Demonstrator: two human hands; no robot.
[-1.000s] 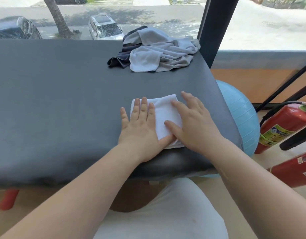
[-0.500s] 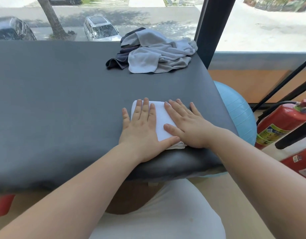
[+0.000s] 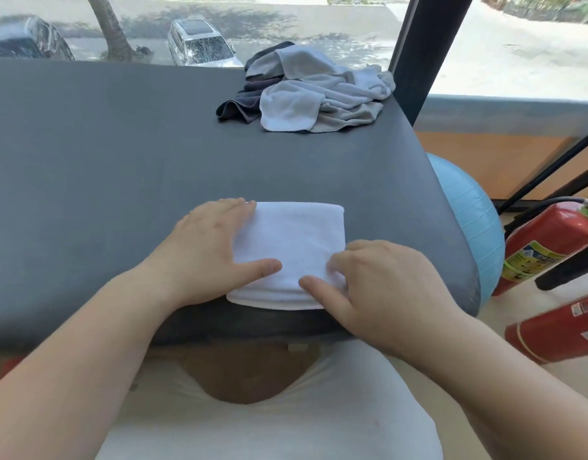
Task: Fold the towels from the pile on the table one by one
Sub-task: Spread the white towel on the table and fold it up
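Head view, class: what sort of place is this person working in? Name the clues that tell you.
Probably a physiotherapy or fitness studio: a padded grey treatment table, a light blue exercise ball beside it, and a big window onto a street with parked cars.

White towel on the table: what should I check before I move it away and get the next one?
1. Folded white towel lies flat and neat: ok.
2. Towel well back from the near rim of the grey table: not ok, it sits right at it.
3. Left-hand grip rests flat on the towel's left side: ok.
4. Right-hand grip really pinches the right corner: cannot tell, fingers curl there.
5. Pile of unfolded towels waits at the far edge: ok.
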